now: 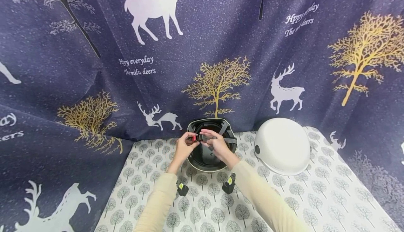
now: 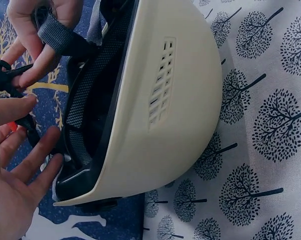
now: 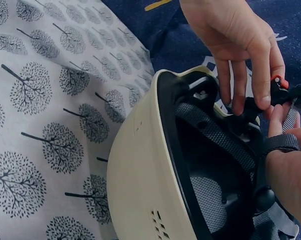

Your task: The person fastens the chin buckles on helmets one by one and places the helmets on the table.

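A cream helmet (image 1: 212, 167) lies upturned on the table, its black padded inside and grey straps facing up. Over its opening, my left hand (image 1: 184, 148) pinches a black buckle with a red part (image 1: 194, 138) on the chin strap. My right hand (image 1: 218, 146) grips the strap's other end close beside it, fingertips near the left ones. In the left wrist view a dark webbing strap (image 2: 65, 40) loops over the right hand's fingers. The vented shell (image 2: 185, 110) fills the middle of that view. The right wrist view shows the black buckle (image 3: 290, 95) between both hands.
A second white helmet (image 1: 282, 146) lies dome up on the table, right of the upturned one. A tree-print cloth (image 1: 202, 204) covers the table. Behind it hangs a dark blue curtain (image 1: 214, 42) with deer and trees. Small black devices (image 1: 182, 189) sit at both wrists.
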Tool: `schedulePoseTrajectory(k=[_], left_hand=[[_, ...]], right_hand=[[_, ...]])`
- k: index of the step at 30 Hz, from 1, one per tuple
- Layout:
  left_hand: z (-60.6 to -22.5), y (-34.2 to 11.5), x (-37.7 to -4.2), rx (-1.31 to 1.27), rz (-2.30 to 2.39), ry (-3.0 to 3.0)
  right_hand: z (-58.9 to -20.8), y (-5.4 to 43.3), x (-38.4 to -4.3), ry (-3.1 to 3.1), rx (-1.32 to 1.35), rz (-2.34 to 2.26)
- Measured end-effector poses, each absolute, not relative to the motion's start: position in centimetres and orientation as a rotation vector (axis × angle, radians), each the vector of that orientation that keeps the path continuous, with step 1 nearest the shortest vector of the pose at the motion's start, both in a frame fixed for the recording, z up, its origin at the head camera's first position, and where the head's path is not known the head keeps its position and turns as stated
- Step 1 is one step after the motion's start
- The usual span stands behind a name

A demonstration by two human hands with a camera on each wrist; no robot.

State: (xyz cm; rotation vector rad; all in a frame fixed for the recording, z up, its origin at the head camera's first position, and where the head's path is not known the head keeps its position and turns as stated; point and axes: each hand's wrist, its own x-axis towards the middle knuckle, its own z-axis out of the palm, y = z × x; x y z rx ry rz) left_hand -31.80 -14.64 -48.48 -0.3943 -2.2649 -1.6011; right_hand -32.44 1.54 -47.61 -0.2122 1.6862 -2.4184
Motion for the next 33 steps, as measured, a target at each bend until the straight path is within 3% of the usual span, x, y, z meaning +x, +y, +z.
schedulePoseTrajectory(k=[27,33], left_hand=[[-48.79,-14.69,-31.85,-0.354,-1.574,-2.288],[-48.69,-14.75,-31.83,-0.351,-1.548,-2.304]], right_hand=[[-48.20,0.84,-31.95,1.933,-0.075,-2.379],[-48.33,0.66,-32.07,1.699,-0.059,-2.472]])
